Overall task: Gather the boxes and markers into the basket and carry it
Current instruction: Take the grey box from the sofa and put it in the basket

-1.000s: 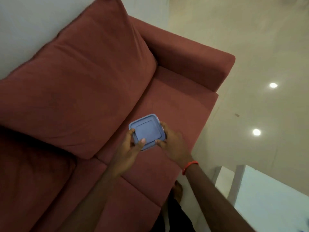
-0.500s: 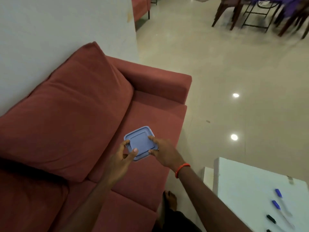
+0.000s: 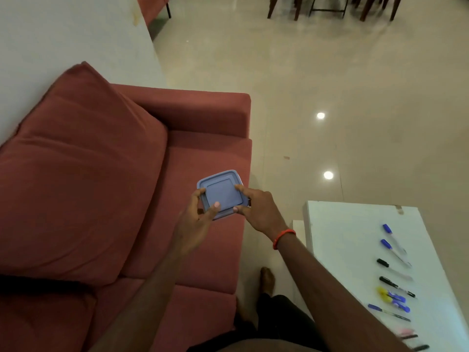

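Above a red sofa [image 3: 88, 174], a blue box [image 3: 220, 192] is gripped by the left hand [image 3: 198, 222] and right hand [image 3: 258, 212]. Markers [image 3: 396, 287] are laid on the white counter [image 3: 342, 250], right.

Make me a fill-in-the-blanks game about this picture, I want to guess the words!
1. The left hand and the right hand hold one ____ box.
2. The markers lie in a row on the ____ table.
3. The wristband sits on the ____ wrist.

Missing words: blue, white, right.
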`<state>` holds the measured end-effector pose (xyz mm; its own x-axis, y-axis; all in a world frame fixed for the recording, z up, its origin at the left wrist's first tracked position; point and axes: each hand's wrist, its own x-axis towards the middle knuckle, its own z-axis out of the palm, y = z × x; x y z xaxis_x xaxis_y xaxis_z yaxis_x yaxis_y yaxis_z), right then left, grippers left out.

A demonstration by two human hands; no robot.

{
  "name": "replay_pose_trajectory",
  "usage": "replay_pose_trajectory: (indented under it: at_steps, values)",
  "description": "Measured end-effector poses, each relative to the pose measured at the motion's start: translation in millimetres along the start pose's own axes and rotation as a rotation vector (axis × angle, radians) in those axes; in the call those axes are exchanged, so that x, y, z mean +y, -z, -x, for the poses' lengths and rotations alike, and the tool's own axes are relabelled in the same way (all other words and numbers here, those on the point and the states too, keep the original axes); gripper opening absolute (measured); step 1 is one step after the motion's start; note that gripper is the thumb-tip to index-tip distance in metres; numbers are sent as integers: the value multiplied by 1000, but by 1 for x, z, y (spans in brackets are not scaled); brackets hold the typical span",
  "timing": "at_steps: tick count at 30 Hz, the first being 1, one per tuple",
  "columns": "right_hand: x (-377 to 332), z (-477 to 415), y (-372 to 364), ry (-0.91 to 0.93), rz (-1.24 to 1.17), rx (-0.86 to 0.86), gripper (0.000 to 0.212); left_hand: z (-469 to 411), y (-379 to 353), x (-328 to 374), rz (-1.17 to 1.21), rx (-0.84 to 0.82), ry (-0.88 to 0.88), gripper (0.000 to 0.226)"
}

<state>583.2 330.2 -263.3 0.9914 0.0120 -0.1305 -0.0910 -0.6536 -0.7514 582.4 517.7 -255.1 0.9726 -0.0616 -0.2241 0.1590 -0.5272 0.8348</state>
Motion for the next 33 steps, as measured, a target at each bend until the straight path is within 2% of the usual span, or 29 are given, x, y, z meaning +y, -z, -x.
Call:
replay_pose_trajectory:
  at_steps: [10, 20, 27, 33]
  values:
    - [28, 32, 28, -124, 7, 52, 68, 3, -43, 15, 82, -116, -53, 60]
    - [58, 67, 55, -175, -49, 125, 68, 18, -81, 38, 29, -205, -88, 62]
    - [87, 119, 74, -258, -142, 263, 55, 42, -117, 56, -70, -259, -142, 61]
    - [115, 169, 92, -312, -205, 349, 49, 74, -156, 77, -153, -250, -219, 46]
